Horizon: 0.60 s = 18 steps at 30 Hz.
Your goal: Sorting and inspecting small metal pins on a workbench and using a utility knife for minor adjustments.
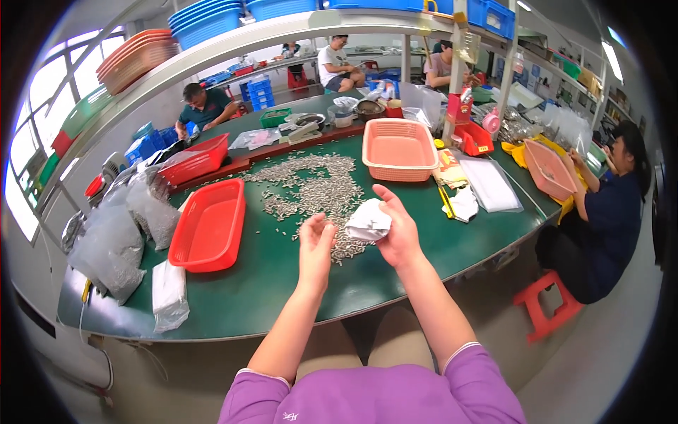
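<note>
My right hand [400,230] holds a crumpled white cloth [369,220] over the near side of the table, its fingers behind the cloth. My left hand [316,247] is a little to the left of it, apart from the cloth. Its fingers are loosely bent with the thumb apart from them, and I see nothing in them. Beneath and beyond both hands, a spread of small silvery metal pieces [325,189] lies loose on the green tabletop [296,300].
Left of the pile stands a red plastic basket [206,230], near filled clear bags [109,254] and a white packet [169,293]. An orange basket [400,145] stands beyond my hands. To the right are a yellow cutter [445,201] and white sheets [490,184]; a co-worker [600,205] sits there.
</note>
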Tool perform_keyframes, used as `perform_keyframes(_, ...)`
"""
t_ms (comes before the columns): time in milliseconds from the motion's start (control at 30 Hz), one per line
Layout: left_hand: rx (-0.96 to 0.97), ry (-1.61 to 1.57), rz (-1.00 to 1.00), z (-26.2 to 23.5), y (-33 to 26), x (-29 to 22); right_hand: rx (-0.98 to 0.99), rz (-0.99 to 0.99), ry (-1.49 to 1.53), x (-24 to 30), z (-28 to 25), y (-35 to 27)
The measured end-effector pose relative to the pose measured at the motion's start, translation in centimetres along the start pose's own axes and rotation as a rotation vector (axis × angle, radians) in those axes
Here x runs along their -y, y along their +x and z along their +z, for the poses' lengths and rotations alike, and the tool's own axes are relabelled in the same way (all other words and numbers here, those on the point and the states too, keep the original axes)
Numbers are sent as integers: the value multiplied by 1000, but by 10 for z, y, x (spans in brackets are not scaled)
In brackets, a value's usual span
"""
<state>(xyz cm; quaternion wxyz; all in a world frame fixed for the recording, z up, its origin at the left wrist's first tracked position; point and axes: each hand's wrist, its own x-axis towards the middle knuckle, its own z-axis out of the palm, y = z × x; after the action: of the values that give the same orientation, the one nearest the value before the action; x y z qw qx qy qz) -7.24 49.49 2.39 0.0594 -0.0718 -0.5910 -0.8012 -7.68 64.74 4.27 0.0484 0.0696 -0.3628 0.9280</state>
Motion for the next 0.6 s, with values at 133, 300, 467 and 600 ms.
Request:
perform_keyframes(133,214,550,431,15,-4,-11,125,19,-258,-5,11,0)
perform_keyframes(300,-54,407,398,3,28,-4,-25,-672,-1317,13,14,-22)
perform_keyframes(467,267,-429,103,23,17,9,359,-682,-1190,-14,41,-38)
perform_keyframes(600,295,-139,38,46,-38,-1,372,-189,-649,11,26,-5)
